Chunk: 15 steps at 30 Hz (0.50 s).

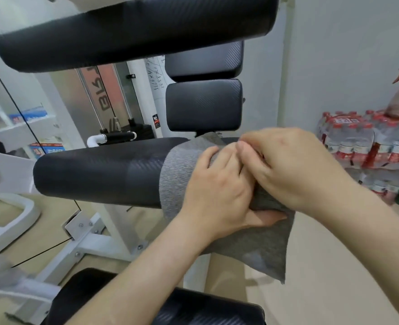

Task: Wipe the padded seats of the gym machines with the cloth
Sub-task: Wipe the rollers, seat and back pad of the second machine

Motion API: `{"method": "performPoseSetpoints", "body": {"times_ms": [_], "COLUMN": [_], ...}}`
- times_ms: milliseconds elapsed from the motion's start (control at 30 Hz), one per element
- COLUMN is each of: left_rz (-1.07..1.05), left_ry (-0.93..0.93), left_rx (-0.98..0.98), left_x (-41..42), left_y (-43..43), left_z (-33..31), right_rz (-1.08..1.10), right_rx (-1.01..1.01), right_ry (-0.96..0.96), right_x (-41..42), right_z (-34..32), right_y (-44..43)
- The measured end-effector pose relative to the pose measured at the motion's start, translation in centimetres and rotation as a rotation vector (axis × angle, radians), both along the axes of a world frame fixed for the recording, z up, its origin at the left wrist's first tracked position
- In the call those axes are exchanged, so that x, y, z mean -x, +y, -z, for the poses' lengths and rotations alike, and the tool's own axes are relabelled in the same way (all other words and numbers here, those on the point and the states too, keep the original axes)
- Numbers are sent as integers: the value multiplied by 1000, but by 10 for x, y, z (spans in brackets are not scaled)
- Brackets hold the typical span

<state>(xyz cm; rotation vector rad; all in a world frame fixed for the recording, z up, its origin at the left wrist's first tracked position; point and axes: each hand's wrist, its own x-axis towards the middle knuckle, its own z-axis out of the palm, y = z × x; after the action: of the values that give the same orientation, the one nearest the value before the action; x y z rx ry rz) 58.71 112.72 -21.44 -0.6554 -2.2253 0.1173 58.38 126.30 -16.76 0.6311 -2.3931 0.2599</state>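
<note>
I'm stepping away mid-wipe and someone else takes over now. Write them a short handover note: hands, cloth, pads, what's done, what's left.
Left hand and right hand: both pressing the grey cloth, wrapped around the right end of the middle roller pad; a corner hangs below.
Done: cannot tell which surfaces are already wiped.
Left: rest of this roller leftward, upper roller pad, the two back pads, seat pad at the bottom.

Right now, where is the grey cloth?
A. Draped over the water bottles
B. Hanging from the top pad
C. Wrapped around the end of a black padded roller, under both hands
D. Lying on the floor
C: the grey cloth curves around the padded roller, with the left hand and right hand pressing on it.
</note>
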Motion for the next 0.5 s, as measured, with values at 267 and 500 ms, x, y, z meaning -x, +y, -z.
{"method": "performPoseSetpoints", "body": {"times_ms": [267, 500], "left_rz": [155, 124], "left_ry": [119, 122], "left_rx": [-106, -245], "left_x": [17, 24], "left_y": [-63, -129], "left_z": [13, 17], "right_rz": [16, -115], "right_rx": [-156, -84], "right_ry": [2, 75], "right_x": [-3, 15], "right_z": [13, 12], "right_y": [-62, -136]}}
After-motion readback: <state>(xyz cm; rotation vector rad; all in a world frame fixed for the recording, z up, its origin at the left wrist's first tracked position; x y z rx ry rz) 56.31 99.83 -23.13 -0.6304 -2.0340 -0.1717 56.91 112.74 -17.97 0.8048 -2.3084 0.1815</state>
